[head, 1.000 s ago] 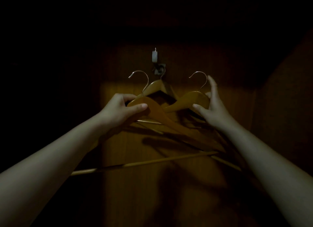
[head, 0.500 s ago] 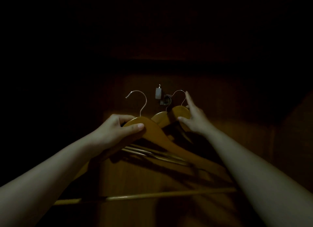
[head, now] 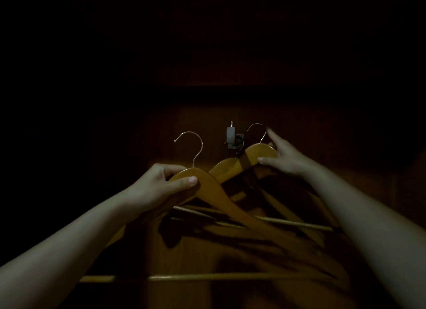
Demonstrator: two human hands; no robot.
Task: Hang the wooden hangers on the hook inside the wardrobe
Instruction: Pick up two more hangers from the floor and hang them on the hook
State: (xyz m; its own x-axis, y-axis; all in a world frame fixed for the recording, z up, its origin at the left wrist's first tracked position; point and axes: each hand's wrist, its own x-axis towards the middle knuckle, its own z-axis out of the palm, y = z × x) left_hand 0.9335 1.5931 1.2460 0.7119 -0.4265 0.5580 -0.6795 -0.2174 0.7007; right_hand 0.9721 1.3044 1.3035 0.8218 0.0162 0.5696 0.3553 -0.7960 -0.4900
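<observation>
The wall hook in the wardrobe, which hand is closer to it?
Right. The right hand is just right of the wall hook; the left hand is farther, lower left.

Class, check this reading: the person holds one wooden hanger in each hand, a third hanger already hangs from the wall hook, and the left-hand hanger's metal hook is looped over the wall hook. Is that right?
Not quite. In the head view, the left hand holds its hanger with the metal hook free in the air, to the left of the wall hook and not touching it. The rest stands: the right hand holds another hanger, and a third hanger hangs there.
</observation>
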